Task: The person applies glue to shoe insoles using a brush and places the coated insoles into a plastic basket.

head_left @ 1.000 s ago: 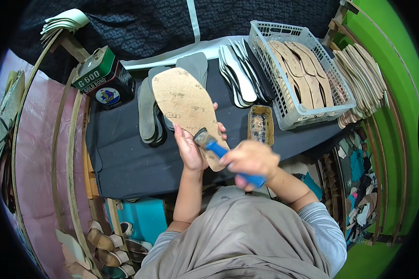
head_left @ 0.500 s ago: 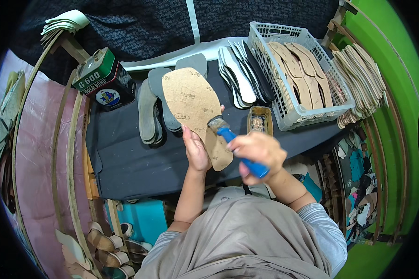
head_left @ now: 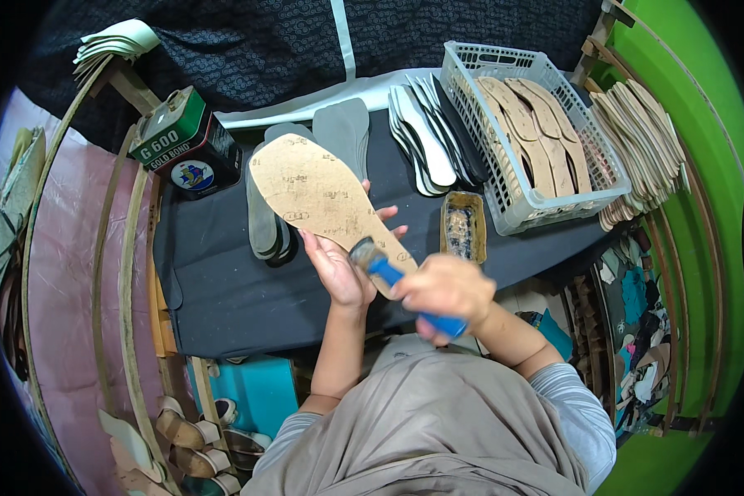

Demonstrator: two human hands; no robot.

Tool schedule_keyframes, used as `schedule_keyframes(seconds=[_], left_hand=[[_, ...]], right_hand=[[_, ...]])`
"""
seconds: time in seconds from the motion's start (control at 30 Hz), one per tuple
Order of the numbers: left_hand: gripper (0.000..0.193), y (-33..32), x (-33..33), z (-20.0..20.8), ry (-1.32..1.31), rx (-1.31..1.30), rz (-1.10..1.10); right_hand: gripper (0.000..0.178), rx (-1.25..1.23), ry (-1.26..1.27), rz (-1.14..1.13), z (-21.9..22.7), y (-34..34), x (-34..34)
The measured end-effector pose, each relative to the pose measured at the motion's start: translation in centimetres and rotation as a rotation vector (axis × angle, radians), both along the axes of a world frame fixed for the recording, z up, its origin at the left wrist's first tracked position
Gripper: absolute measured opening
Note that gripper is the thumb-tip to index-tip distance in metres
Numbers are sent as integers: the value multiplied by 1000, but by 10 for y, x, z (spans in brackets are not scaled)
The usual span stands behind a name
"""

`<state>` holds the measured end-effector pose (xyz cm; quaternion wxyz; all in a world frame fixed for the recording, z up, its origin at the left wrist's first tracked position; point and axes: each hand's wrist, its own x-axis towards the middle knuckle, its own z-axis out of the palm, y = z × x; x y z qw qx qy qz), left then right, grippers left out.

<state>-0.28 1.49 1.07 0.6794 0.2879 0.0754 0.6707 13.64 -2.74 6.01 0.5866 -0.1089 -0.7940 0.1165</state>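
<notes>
One big surface (head_left: 223, 306) with a dark cloth carries most of the things. A clear plastic basket (head_left: 517, 213), full of tan shoe pieces (head_left: 546, 140), sits by its back right corner. A green and black can (head_left: 192, 153) stands at the back left corner. Flat grey soles (head_left: 341, 128) lie in piles between the can and the middle, near the back edge. White and black strips (head_left: 434, 157) lie just left of the basket. One tan sole (head_left: 318, 186) is up over the middle of the surface, its narrow end toward the front edge. The left hand (head_left: 343, 273) is clamped on that sole, thumb on one side, fingers on the other. The right hand (head_left: 448, 289), a bit blurry, is closed around a blue brush (head_left: 386, 269), with the brush's tip at the sole's narrow part. A small, messy tray (head_left: 480, 225) sits near the front edge, left of the basket.
</notes>
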Motion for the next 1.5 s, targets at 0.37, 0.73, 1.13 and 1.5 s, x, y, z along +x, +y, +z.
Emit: schedule_keyframes(seconds=[0.37, 0.73, 1.13, 1.5], left_hand=[[66, 3, -4, 2, -68, 34, -79], [66, 7, -7, 2, -147, -5, -119], [63, 14, -10, 0, -204, 13, -85], [60, 15, -10, 10, -192, 81, -18]], right_hand=[[19, 8, 92, -164, -6, 5, 6], [19, 71, 35, -158, -7, 9, 7], [19, 35, -70, -105, -9, -1, 8], [20, 1, -47, 52, -11, -12, 12]])
